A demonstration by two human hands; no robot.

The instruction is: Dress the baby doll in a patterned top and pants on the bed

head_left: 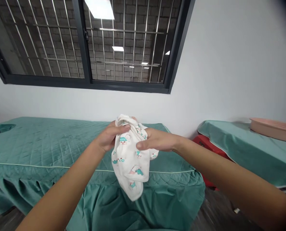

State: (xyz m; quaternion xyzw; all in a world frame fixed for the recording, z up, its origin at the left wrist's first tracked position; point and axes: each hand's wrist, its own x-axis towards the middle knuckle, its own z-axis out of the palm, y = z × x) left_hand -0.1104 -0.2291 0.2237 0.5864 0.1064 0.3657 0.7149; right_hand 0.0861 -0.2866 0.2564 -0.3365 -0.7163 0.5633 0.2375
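Both hands hold up a small white baby garment [133,163] printed with teal and pink cartoon figures. It hangs in loose folds above the near edge of the green bed. My left hand [109,134] grips its gathered upper edge, thumb on top and fingers behind the cloth. Lower on the right side, my right hand [156,140] pinches the fabric, its thumb across the front and its other fingers hidden behind. The garment's exact cut cannot be made out because it is bunched.
A green quilted bed [49,141] with a ruffled skirt stretches left against the white wall [229,57]. Above is a barred window [123,57]. To the right, a pink basin [273,128] rests on a green-covered table [241,144], with a red object [209,146] beneath.
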